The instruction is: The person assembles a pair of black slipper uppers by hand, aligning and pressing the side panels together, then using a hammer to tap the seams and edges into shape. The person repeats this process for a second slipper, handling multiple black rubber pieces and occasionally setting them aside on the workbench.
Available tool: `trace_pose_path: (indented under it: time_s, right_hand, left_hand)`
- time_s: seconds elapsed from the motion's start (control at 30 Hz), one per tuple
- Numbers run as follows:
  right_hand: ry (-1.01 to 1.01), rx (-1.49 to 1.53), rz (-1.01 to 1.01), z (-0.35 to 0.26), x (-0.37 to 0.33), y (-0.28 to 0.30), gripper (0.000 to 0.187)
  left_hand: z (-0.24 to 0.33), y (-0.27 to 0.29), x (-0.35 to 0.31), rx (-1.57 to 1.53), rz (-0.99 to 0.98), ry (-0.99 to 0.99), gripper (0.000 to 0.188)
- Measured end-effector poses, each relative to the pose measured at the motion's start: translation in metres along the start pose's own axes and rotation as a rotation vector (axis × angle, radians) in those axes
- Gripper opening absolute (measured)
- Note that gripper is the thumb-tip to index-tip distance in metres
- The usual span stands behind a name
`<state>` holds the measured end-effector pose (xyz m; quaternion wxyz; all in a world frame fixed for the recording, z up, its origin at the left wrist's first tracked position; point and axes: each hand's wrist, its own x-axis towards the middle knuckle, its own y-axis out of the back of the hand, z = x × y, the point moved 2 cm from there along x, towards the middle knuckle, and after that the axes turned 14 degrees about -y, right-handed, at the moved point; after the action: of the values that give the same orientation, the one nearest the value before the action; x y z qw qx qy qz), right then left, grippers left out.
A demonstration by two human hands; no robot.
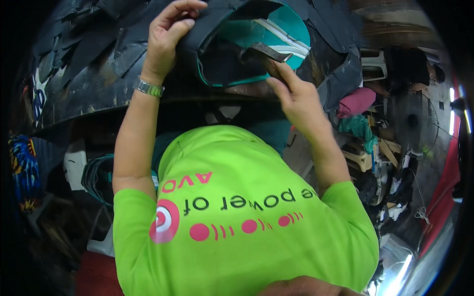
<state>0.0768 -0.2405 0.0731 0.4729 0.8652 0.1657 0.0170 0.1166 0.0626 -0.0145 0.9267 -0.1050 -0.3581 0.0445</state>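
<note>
cluttered workshop, black scraps heaped on the bench (89,93). my left hand (165,37) clamps the shoe (247,44) at its far edge to steady it; my right hand (294,96) pinches a blade (269,52) inside.

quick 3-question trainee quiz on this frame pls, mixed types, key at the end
1. True or false: the left hand grips the black edge of the shoe upper.
2. What does the right hand hold against the teal part? A) a flat dark strip B) a hammer C) a brush
3. Which wrist wears the metal watch?

Key: 1 true; 2 A; 3 the left.
</note>
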Motion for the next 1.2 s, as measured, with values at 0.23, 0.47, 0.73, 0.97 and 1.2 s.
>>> trace_pose_path:
  time_s: [0.23, 0.47, 0.73, 0.97, 1.2]
  right_hand:
    - [0.198, 0.258, 0.058, -0.008, -0.018, -0.018, 0.039]
    - [0.18, 0.135, -0.03, -0.021, -0.027, 0.011, 0.042]
    - [0.194, 0.098, -0.122, -0.025, -0.031, -0.02, 0.034]
    - [0.19, 0.075, -0.244, -0.018, -0.028, -0.018, 0.039]
    - [0.361, 0.215, 0.018, -0.027, -0.02, -0.014, 0.043]
  left_hand:
    - [0.011, 0.002, -0.006, 0.091, -0.098, -0.009, 0.033]
    - [0.016, 0.003, -0.005, 0.138, -0.162, -0.019, 0.034]
    - [0.012, 0.005, -0.01, 0.09, -0.169, -0.011, 0.034]
    - [0.02, -0.004, -0.007, 0.116, -0.168, -0.009, 0.033]
    - [0.024, -0.011, 0.002, 0.085, -0.119, 0.013, 0.032]
